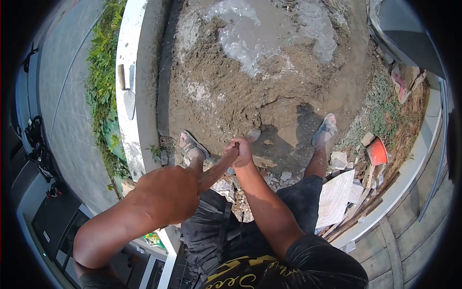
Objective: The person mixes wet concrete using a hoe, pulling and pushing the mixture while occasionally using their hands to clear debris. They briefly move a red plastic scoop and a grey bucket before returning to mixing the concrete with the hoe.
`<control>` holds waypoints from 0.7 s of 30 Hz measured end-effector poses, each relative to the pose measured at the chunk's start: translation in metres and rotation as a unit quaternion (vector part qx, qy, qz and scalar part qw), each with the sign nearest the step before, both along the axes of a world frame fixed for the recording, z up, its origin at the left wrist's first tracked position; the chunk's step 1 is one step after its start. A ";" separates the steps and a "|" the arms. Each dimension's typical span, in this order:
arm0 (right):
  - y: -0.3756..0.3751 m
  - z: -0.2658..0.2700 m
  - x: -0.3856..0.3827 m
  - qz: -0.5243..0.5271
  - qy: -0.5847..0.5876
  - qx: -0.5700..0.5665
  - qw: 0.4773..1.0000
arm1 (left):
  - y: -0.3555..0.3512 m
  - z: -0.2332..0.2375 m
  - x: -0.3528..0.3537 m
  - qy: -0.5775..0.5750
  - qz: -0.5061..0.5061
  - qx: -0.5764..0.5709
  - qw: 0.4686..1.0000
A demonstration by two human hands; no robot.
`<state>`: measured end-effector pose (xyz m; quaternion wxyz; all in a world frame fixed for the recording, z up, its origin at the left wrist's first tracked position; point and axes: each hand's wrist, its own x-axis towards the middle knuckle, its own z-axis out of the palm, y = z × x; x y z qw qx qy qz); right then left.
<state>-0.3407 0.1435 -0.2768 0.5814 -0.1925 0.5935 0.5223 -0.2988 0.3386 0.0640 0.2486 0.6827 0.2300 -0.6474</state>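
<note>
My left hand [166,195], close to the camera, is closed around the upper part of a long wooden handle [216,172]. Lower on the same handle, my right hand [242,150] grips with wrapped fingers. Just beyond the right hand, a small greyish rounded piece [254,135] shows against the ground, perhaps part of the tool's head; the kind of tool cannot be made out. In front of my feet spreads a mound of damp brown sand mix [226,91], with a pool of grey water [269,33] in its middle.
A trowel [128,96] lies on the white low wall [126,144] at left, beside green plants [103,58]. To the right are an orange bucket [377,152], a pale board [334,197] and broken rubble [339,160]. A dark tub [404,33] stands at upper right.
</note>
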 end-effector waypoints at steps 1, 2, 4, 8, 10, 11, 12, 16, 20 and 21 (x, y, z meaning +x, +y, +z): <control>0.002 0.017 0.001 0.007 -0.005 -0.026 1.000 | 0.001 0.011 -0.001 0.006 0.000 0.001 1.000; 0.005 0.034 0.003 0.014 -0.010 -0.051 0.999 | 0.003 0.023 -0.002 0.002 0.003 -0.004 1.000; 0.004 0.056 0.006 0.017 -0.007 -0.060 0.998 | 0.008 0.045 -0.010 -0.004 0.010 -0.011 1.000; 0.006 0.112 0.025 0.056 -0.032 -0.096 0.993 | 0.008 0.083 -0.041 -0.071 0.049 -0.033 0.996; 0.009 0.140 0.035 0.086 -0.078 -0.122 0.986 | -0.001 0.088 -0.070 -0.099 0.063 -0.020 0.993; 0.009 0.150 0.037 0.097 -0.099 -0.136 0.981 | -0.006 0.084 -0.090 -0.114 0.081 -0.016 0.990; 0.007 0.155 0.037 0.107 -0.120 -0.152 0.975 | -0.011 0.074 -0.113 -0.137 0.087 -0.015 0.987; -0.001 0.138 0.005 0.170 -0.233 -0.150 0.946 | -0.034 -0.021 -0.234 -0.224 0.162 -0.014 0.961; -0.005 0.085 -0.025 0.192 -0.248 -0.215 0.925 | -0.081 -0.138 -0.315 -0.253 0.220 0.036 0.942; -0.008 0.079 -0.022 0.194 -0.256 -0.220 0.921 | -0.089 -0.157 -0.323 -0.256 0.233 0.049 0.937</control>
